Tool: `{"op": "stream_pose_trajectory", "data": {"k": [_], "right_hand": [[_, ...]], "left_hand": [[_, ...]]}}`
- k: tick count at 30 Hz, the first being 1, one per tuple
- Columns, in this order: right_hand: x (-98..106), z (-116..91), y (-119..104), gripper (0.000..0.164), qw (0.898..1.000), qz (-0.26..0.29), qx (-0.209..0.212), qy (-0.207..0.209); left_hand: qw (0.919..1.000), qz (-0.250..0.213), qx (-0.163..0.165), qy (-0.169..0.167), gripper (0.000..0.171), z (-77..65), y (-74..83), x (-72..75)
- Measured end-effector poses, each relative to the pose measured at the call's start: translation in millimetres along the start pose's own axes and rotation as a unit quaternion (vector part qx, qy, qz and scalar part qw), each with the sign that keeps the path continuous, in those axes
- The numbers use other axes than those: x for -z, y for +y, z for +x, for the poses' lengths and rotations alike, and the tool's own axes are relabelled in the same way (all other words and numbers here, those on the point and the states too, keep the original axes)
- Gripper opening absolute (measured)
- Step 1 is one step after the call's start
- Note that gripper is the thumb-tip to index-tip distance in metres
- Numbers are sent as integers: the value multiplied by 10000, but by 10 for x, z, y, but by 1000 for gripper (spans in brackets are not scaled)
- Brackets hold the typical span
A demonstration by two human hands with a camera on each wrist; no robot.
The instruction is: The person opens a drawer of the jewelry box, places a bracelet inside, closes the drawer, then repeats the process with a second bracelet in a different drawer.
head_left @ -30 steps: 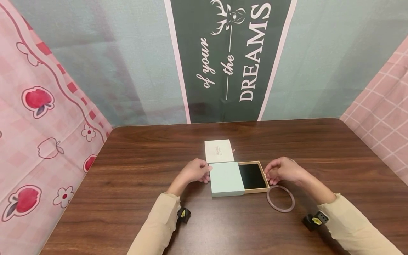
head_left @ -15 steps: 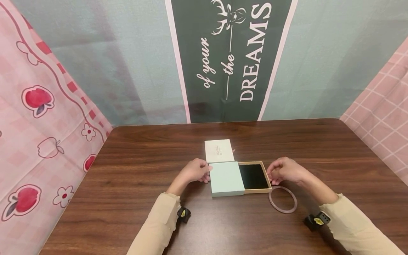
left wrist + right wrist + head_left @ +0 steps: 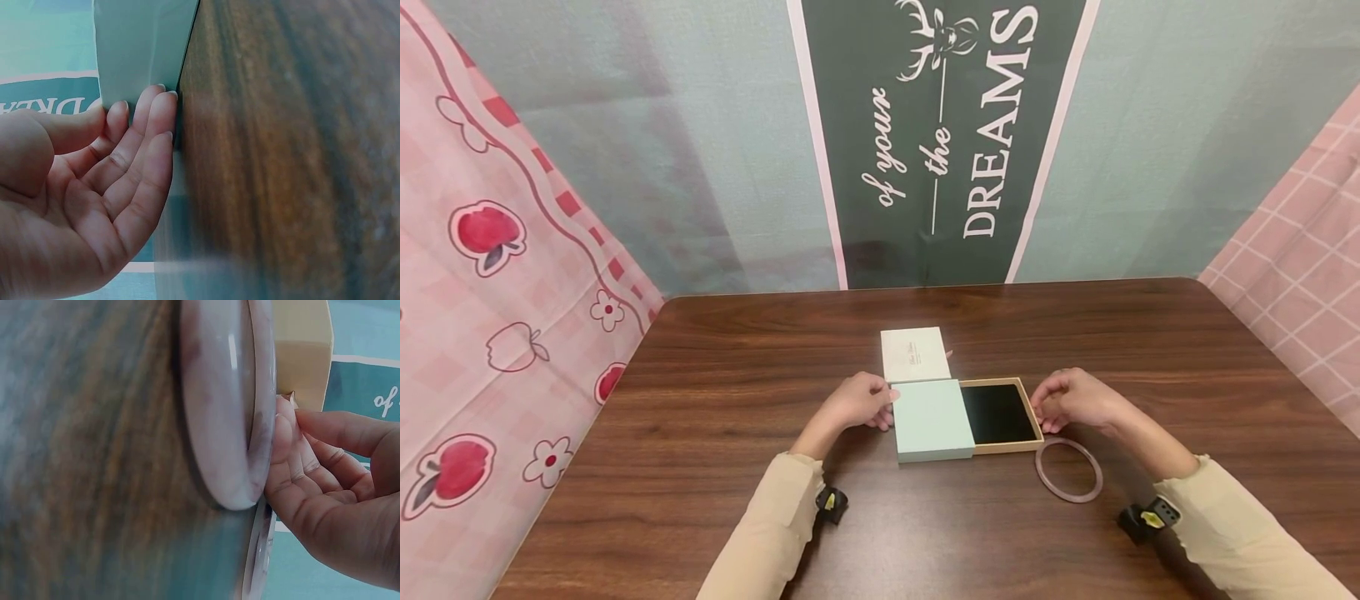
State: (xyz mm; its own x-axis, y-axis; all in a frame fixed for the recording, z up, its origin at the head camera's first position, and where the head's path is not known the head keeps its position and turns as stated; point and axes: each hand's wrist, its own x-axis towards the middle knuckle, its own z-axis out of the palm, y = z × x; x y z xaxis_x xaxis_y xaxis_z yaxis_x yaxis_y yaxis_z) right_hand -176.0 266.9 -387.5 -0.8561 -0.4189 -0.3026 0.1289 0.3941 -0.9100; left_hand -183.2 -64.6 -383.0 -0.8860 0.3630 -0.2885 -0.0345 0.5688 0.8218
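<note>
In the head view, a flat jewelry box lies on the table with its mint-green sleeve [image 3: 932,421] at the left. Its drawer [image 3: 1003,448], cream-sided and lined in black, juts out to the right. My left hand [image 3: 863,402] holds the sleeve's left end, thumb at the upper edge and fingers against the end face [image 3: 140,56]. At the drawer's right end, my right hand [image 3: 1071,400] pinches a small ribbon tab [image 3: 289,396]. A pinkish marbled bangle [image 3: 1071,498] lies just in front of that hand; it fills much of the right wrist view.
Directly behind the sleeve sits a white printed box [image 3: 916,354] with a bit of ribbon at its right side. All of this rests on a dark wood table [image 3: 737,358]. Hanging cloths [image 3: 730,167] border the table's back and sides.
The drawer has slid a little further right out of the sleeve, along with my right hand. The bangle has shifted slightly right. My left hand and the sleeve stay in place.
</note>
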Motion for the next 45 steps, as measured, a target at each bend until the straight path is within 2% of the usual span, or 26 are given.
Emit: {"op": "stream_pose_trajectory", "data": {"k": [17, 35, 45], "right_hand": [[54, -67, -44, 21, 9998, -78, 148, -106], [206, -238, 0, 23, 9986, -517, -123, 23], [187, -326, 43, 22, 9981, -571, -209, 32]], "left_hand": [[10000, 12, 40, -2, 29, 13, -10, -6], [10000, -55, -29, 2, 29, 5, -13, -2], [9999, -55, 107, -2, 29, 8, -2, -9]]}}
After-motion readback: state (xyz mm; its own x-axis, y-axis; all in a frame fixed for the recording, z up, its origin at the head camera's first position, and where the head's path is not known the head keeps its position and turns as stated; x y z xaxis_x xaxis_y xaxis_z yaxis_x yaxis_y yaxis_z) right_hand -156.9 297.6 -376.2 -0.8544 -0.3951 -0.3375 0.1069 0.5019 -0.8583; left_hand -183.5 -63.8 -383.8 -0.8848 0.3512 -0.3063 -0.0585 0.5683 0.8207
